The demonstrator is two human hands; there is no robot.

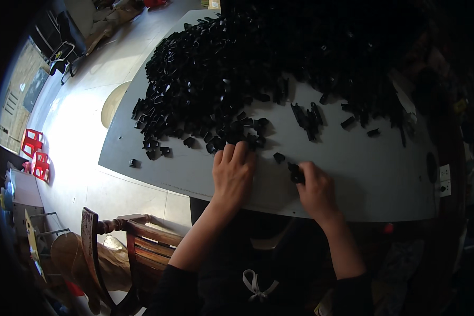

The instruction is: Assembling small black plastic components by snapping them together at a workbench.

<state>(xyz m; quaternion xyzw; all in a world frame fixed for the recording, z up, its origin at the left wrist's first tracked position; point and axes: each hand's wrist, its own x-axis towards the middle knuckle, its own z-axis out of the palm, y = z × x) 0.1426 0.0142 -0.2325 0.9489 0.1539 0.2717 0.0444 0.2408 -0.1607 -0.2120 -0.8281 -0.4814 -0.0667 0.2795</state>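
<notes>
A large heap of small black plastic pieces [195, 79] covers the far part of a pale grey table [184, 171]. At the heap's near edge is my left hand [231, 174], its fingers curled down among several loose pieces. Its fingertips are hidden, so what they hold, if anything, does not show. My right hand [317, 192], over the near part of the table, grips a black plastic piece [295, 173] between thumb and fingers. A single small black piece [279, 157] lies between the two hands.
Longer black plastic parts [307, 121] lie beyond my right hand, with scattered pieces [373, 132] farther right. A wooden chair [150, 239] stands by the table's near left edge. Red stools [41, 166] are on the floor at far left. A wall socket [445, 180] shows at right.
</notes>
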